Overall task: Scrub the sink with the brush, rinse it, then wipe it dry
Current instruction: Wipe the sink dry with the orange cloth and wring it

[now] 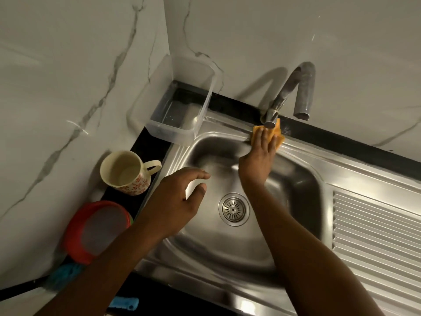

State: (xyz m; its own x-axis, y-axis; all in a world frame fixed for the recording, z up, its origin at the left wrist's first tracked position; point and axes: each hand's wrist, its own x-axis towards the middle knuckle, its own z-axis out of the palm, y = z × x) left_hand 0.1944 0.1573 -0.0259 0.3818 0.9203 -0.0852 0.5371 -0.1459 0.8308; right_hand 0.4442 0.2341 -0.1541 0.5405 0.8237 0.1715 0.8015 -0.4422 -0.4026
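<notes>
You pressed the crumpled orange cloth (279, 136) flat on the back rim of the stainless-steel sink (319, 154), at the foot of the curved chrome tap (304, 87). Your right hand (259, 153) had its grip apart and fingers straight, evidently drying the rim. The cloth seemingly lay lengthwise along it. Your left hand (180, 197) hovered empty, grip apart.

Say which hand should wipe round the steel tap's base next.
Right. The right hand presses the orange cloth on the steel sink's back rim beside the steel tap's base; the left hand hovers empty over the basin.
</notes>
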